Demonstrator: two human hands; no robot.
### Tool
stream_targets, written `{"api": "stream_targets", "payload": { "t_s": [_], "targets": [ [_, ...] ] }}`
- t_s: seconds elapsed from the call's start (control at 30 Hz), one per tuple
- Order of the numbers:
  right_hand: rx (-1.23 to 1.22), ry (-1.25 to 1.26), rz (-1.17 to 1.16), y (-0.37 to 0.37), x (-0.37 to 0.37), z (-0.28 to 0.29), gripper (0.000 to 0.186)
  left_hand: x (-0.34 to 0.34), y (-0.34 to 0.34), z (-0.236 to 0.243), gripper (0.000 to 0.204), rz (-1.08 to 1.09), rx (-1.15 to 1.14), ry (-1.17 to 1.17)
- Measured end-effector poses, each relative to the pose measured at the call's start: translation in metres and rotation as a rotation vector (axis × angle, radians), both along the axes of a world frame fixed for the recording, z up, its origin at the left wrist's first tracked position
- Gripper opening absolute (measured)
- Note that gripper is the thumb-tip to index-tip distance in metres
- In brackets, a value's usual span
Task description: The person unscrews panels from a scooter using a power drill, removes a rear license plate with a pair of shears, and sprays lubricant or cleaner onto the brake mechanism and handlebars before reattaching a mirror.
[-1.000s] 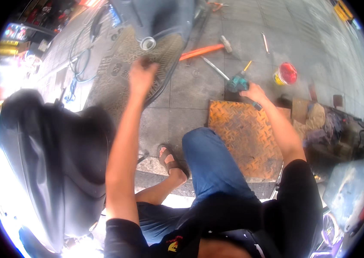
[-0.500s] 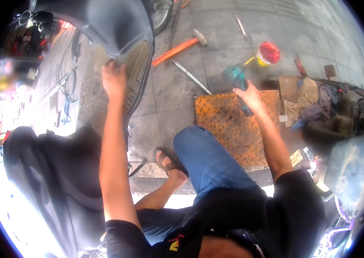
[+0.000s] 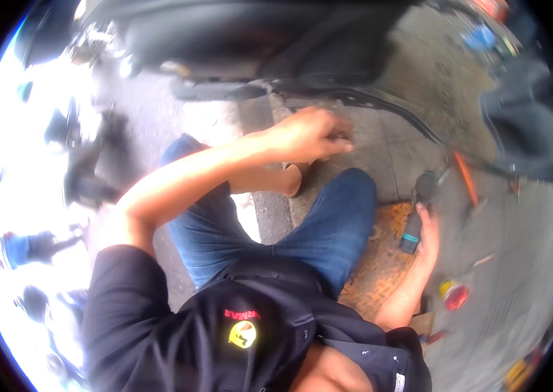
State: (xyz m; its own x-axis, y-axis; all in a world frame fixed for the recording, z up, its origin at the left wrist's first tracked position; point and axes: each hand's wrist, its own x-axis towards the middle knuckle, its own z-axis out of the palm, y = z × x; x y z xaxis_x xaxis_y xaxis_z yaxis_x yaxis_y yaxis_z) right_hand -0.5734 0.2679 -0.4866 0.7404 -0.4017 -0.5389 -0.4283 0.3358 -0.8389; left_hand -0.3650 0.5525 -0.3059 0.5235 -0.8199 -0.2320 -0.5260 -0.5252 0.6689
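Power drill (image 3: pixel 412 225) — in right grip (image 3: pixel 428 232), leftward side

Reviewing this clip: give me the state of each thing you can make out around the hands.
Left hand: fingers curled, too blurred to tell if holding anything.
Right hand: closed around the power drill.
Power drill: held; running or not, cannot tell.
Orange-handled hammer: lying on the floor.
Red and yellow tub: on the floor, contents unclear.
Orange metal plate: lying flat, surface worn.
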Motion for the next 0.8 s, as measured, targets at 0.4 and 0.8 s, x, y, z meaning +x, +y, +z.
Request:
{"api": "stream_targets", "payload": {
  "t_s": [0.4, 0.8],
  "targets": [
    [-0.056, -0.081, 1.346, 0.179, 0.105, 0.102, 0.078, -0.085, 0.15, -0.052, 0.077, 0.797, -0.288, 1.204],
    [-1.187, -1.283, 1.096, 0.375, 0.222, 0.254, 0.034, -0.127, 0.48, -0.098, 0.082, 1.631, -0.317, 0.345]
  ]
}}
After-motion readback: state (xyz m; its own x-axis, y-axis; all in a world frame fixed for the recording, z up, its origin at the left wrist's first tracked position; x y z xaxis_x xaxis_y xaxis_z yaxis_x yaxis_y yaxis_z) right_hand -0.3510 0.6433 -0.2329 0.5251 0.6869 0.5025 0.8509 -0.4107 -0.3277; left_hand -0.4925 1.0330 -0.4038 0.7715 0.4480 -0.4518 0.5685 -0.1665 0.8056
